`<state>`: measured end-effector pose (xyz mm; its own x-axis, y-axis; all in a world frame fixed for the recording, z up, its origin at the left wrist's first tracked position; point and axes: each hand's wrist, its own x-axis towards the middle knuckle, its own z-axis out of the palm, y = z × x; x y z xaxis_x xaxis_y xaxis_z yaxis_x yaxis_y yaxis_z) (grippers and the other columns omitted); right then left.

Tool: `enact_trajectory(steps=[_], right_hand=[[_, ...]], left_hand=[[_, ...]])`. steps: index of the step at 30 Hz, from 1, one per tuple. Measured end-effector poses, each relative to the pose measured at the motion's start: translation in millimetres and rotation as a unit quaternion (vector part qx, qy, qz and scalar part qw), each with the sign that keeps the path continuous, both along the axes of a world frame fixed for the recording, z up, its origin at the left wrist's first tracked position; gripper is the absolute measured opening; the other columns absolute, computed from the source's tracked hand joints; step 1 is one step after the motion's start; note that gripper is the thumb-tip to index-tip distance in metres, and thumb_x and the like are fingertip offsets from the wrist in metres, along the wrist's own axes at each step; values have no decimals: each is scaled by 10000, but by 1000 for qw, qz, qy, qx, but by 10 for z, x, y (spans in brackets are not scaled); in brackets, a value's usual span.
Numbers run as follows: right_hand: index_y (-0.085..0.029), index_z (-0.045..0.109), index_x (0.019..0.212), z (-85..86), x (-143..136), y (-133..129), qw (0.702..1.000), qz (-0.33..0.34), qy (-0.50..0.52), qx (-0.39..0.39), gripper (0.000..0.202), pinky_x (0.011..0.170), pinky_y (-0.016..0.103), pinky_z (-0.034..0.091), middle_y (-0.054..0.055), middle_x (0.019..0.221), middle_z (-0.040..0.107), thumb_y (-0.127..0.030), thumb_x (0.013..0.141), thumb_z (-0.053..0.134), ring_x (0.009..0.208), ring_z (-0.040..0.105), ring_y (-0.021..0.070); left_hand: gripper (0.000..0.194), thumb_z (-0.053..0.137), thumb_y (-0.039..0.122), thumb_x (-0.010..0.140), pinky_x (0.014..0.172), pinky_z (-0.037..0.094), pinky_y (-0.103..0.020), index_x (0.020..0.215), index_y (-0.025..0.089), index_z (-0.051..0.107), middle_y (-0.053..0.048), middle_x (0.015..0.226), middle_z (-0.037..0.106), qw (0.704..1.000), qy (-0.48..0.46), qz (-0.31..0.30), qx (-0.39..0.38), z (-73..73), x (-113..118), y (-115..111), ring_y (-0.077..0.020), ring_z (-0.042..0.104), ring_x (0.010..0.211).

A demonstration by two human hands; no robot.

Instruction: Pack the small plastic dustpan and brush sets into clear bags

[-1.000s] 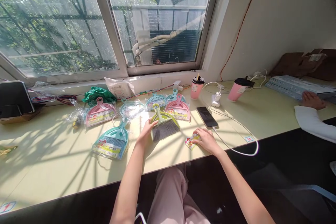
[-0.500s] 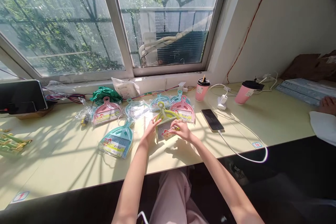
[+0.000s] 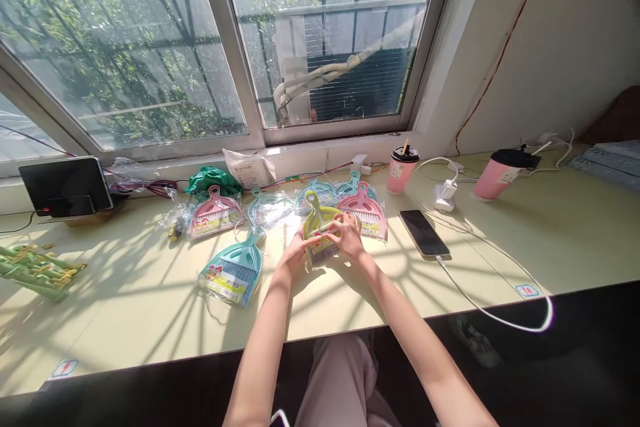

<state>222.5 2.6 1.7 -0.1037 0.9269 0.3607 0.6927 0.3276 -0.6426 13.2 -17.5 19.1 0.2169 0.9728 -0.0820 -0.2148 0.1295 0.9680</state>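
Note:
A yellow-green dustpan and brush set [image 3: 319, 215] is tilted up at the middle of the table, its handle pointing away from me. My left hand [image 3: 296, 251] grips its left edge, thumb on the front. On the other side, my right hand [image 3: 347, 235] has its fingers pinched at the set's upper right, over the brush and label; exactly what they pinch is hard to make out. Just left lies a wrapped turquoise dustpan set [image 3: 234, 269]. Behind my right hand is a wrapped pink dustpan set [image 3: 373, 210].
More wrapped sets lie behind, including a pink one [image 3: 215, 215] and a pale blue one [image 3: 270, 209]. A phone [image 3: 424, 233] on a white cable, a charger [image 3: 445, 195] and two pink cups [image 3: 400, 173] stand right. A tablet [image 3: 67, 187] and green bamboo-like pieces [image 3: 40, 270] are left.
My right hand has moved up from the label's lower right to the upper part of the yellow-green set. The whole view has shifted left, so things appear farther right.

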Motion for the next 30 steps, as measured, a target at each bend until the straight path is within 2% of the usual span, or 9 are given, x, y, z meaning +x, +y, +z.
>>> enact_trajectory(steps=[3, 6, 10, 13, 16, 19, 23, 26, 30], right_hand=[[-311, 873, 1014, -43, -6, 9, 1000, 13, -13, -5, 123, 1440, 813, 372, 147, 1482, 777, -400, 1053, 949, 1518, 637, 483], [-313, 880, 1123, -44, -43, -4, 999, 5, -23, -35, 135, 1484, 815, 309, 173, 1594, 732, -410, 1060, 951, 1617, 589, 519], [-316, 789, 1464, 14, -60, -46, 996, -55, 32, -54, 455, 1492, 822, 279, 201, 1792, 617, -374, 1040, 943, 1769, 454, 544], [-327, 699, 1607, 58, -22, -40, 984, -98, 142, -54, 628, 1483, 743, 375, 201, 1804, 609, -385, 1014, 898, 1786, 463, 487], [-390, 677, 1633, 80, 34, 16, 961, -47, 257, -91, 693, 1407, 670, 511, 148, 1657, 728, -469, 970, 863, 1679, 611, 417], [-441, 705, 1560, 76, 80, 70, 938, -11, 323, -128, 667, 1321, 714, 571, 99, 1490, 817, -554, 923, 867, 1528, 731, 425], [-480, 741, 1458, 82, 104, 70, 916, -2, 383, -119, 618, 1297, 779, 572, 83, 1386, 856, -623, 880, 910, 1481, 751, 473], [-498, 746, 1473, 133, 95, 42, 911, 9, 397, -116, 665, 1297, 806, 574, 78, 1358, 874, -666, 857, 931, 1455, 759, 488], [-483, 742, 1503, 182, 58, 7, 902, -10, 415, -119, 723, 1305, 764, 588, 93, 1428, 866, -749, 854, 917, 1461, 759, 468]], left_hand=[[854, 1045, 198, 751, 1471, 485, -694, 1563, 251, 786, -201, 1619, 844, 999, -8, 9, -31, -38, 14, 20, -475, 724, 1638], [832, 1025, 167, 727, 1448, 525, -647, 1523, 262, 800, -175, 1635, 841, 998, -9, 35, -44, -50, 1, 10, -485, 710, 1655], [808, 1036, 184, 690, 1412, 562, -608, 1458, 271, 802, -142, 1597, 864, 999, -11, 43, -10, -37, -24, 13, -473, 750, 1595], [815, 1025, 198, 680, 1398, 573, -587, 1457, 268, 787, -139, 1581, 864, 999, -7, 49, 10, -22, -37, 30, -445, 774, 1545], [839, 992, 193, 681, 1392, 580, -581, 1485, 271, 768, -135, 1549, 864, 998, 7, 65, 2, 10, -51, 23, -420, 787, 1510], [830, 998, 191, 704, 1399, 577, -586, 1498, 292, 779, -130, 1524, 872, 997, 16, 70, -5, 73, -60, -24, -423, 782, 1524], [837, 1014, 227, 706, 1362, 604, -617, 1508, 307, 788, -134, 1504, 876, 997, 24, 75, 7, 168, -58, -81, -447, 801, 1483], [853, 997, 235, 682, 1344, 613, -613, 1505, 318, 786, -126, 1483, 882, 997, 29, 77, 15, 194, -54, -85, -436, 818, 1450], [843, 1018, 259, 671, 1335, 619, -591, 1481, 347, 802, -122, 1502, 881, 995, 26, 94, 24, 168, -71, -67, -446, 801, 1485]])
